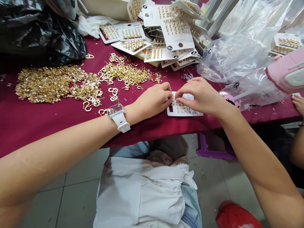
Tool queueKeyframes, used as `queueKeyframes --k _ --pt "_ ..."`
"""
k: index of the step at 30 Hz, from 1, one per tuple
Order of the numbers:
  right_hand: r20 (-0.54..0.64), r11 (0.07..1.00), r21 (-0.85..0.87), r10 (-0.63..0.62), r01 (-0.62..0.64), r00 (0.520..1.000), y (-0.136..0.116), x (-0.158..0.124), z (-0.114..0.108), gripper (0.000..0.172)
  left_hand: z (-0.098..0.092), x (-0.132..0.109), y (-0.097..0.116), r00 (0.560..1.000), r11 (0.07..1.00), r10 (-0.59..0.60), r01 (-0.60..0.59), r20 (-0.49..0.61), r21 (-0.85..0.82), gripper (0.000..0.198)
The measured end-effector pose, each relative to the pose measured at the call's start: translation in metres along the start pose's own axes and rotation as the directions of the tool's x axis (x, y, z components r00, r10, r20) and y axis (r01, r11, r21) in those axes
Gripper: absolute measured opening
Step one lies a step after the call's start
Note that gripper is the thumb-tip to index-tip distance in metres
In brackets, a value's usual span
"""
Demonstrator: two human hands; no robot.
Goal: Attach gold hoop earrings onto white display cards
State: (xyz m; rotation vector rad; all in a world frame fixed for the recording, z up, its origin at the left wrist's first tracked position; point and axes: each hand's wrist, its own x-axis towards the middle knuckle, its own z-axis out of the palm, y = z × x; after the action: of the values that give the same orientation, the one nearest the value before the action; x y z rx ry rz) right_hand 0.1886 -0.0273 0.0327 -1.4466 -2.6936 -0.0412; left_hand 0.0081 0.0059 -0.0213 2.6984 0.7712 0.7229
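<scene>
A white earring card (182, 109) lies flat on the maroon tablecloth (47, 117) near its front edge, with small gold earrings set in it. My left hand (153, 100), with a white watch on its wrist, has its fingers curled and pinched at the card's upper left. Opposite it, my right hand (201, 96) pinches at the same spot, fingertips almost touching the left ones. What the fingertips hold is too small to make out.
Two heaps of loose gold hoop earrings (57, 84) (125, 72) lie at left and centre. Filled cards (166, 34) are stacked at the back. A black bag (40, 31) sits far left, clear plastic bags (237, 53) right. Another person's hand (298, 104) shows at the right edge.
</scene>
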Motion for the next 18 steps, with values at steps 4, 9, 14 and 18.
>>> queueKeyframes --k 4,9,14,18 --pt "0.018 0.999 -0.053 -0.007 0.008 1.000 -0.0022 -0.0011 -0.0006 0.019 0.0004 0.0009 0.0011 1.000 1.000 -0.017 0.017 0.016 0.012 0.024" --pt "0.013 0.992 -0.119 -0.038 0.039 0.999 -0.0031 -0.0003 0.0005 0.022 -0.0001 0.0014 0.0033 0.999 1.000 -0.028 0.028 0.024 0.015 0.024" --pt "0.027 0.983 -0.162 -0.080 0.083 0.996 -0.0038 0.0006 -0.0012 0.024 -0.0004 0.0016 0.0039 0.999 0.999 -0.034 0.033 0.025 0.016 0.024" --pt "0.054 0.979 -0.190 -0.070 0.079 0.996 -0.0099 0.0007 -0.0036 0.026 0.0006 0.0017 0.0027 0.999 0.999 -0.036 0.036 0.020 0.009 0.024"
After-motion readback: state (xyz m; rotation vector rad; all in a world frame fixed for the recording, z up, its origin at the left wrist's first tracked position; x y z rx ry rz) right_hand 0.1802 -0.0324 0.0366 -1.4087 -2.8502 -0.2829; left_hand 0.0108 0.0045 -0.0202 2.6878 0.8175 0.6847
